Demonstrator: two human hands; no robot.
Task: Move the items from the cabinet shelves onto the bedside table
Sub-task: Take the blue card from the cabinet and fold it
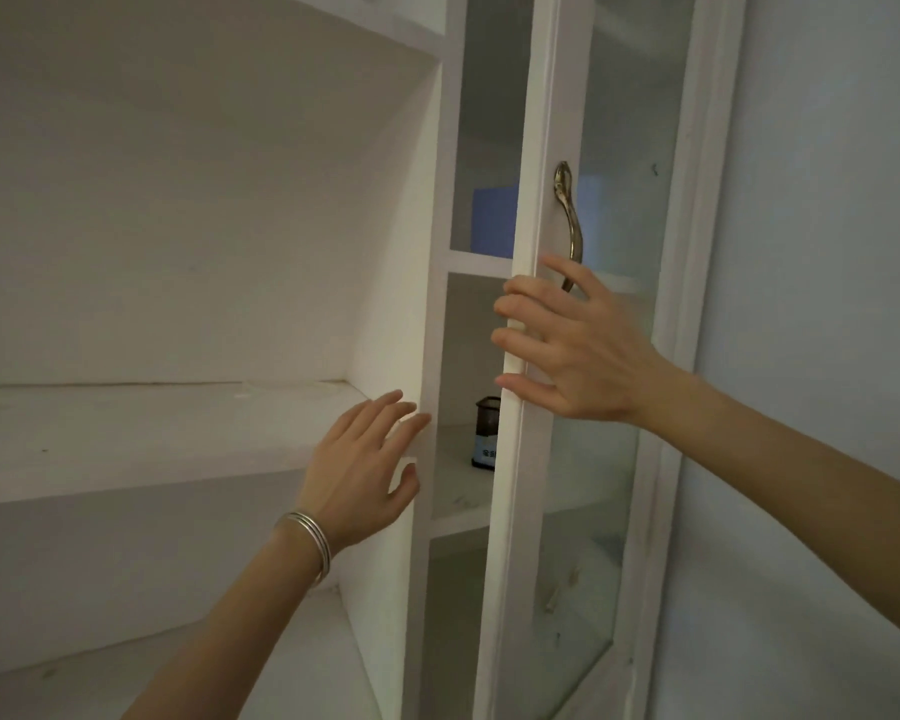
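A white cabinet has a glass door (533,148) standing partly ajar. My right hand (567,345) grips the door's left edge, fingers curled round it, just below the brass handle (568,220). My left hand (365,470), with bangles on the wrist, is open and spread, its fingertips near the cabinet's upright panel (427,324). On the middle shelf (461,491) behind the door stands a small dark jar (487,431) with a blue label, half hidden by the door frame. A blue box (494,220) sits on the shelf above.
To the left are open white shelves (141,433) with nothing visible on them. A pale wall (827,252) runs along the right of the cabinet. The lower compartment behind the glass is dim.
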